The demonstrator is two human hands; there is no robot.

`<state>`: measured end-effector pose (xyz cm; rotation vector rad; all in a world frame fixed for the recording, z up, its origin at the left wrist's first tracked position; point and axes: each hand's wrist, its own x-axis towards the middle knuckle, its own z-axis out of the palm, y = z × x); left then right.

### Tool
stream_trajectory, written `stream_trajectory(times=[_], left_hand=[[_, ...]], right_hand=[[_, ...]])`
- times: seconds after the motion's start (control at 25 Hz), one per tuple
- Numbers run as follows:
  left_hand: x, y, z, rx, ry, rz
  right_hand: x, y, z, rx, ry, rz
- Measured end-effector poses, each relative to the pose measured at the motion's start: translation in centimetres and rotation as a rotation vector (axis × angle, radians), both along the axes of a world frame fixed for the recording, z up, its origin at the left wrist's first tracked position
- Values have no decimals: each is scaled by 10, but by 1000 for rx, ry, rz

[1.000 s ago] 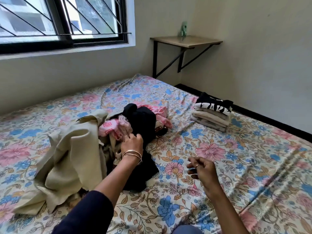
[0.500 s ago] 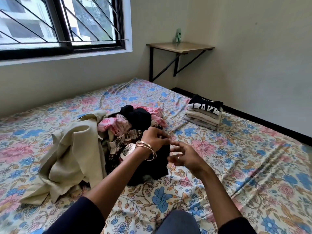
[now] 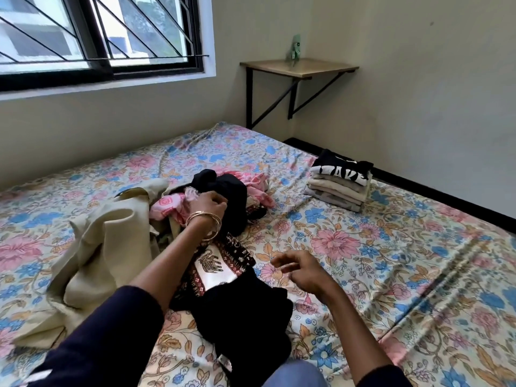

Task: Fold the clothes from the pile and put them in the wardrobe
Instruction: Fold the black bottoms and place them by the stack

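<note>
Left hand [image 3: 208, 203] curled into the unfolded pile [image 3: 167, 219], gripping black cloth [image 3: 231, 191]. Right hand [image 3: 303, 270] loosely open, blurred, holding nothing, above the floral bedsheet [image 3: 391, 261]. Folded stack [image 3: 339, 181] well apart.

Dark navy sleeves [image 3: 117, 328]; gold bangles [image 3: 205, 223] on left wrist.
</note>
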<state>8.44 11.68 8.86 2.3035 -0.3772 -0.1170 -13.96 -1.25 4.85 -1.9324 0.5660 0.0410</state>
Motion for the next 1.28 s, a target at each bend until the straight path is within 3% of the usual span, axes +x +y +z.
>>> stream_trajectory(times=[0.08,0.2,0.36,0.48,0.56,0.64,0.76,0.84,0.88,0.92,0.96,1.0,1.04,1.12,1.2,1.28], left_hand=[[13,-18,-10,-148,203,-13],[20,-42,-21,-282,341,127],[21,-52,-15,-693,514,359],[17,-57,-6,-1036,827,447],[-21,-58,32,-1196,1005,243],[-66,-62,84,-1241,1118,-170],[-146,-70,165,-1001,1007,-797],[-171,-79,179,-827,802,-836],[-176,-82,175,-777,686,-820],[-180,-83,167,-741,547,-807],[-179,-77,158,-687,382,-817],[-175,-68,148,-596,232,-863],[-174,-57,133,-460,148,-947],[-164,-37,96,52,77,-1089],[-161,-17,49,539,-18,-1070],[-160,2,21,757,-73,-963]], right_hand=[[7,-14,-10,-12,-96,-153],[8,-20,-24,27,-112,-272],[3,-26,-29,135,-148,-374],[-3,-29,-22,188,-181,-453],[-8,-27,-5,223,-259,-448],[-11,-25,19,241,-356,-340],[-18,-21,47,301,-334,-329],[-37,-20,56,86,-341,-401],[-53,-21,61,310,-352,-442],[-81,-18,73,369,-298,-576],[-104,-15,84,222,-126,-514],[-127,-10,102,138,-107,-602],[-154,-5,112,198,-161,-671],[-179,9,145,246,-276,-751],[-200,26,172,253,-337,-663],[-209,51,208,212,-360,-735]])
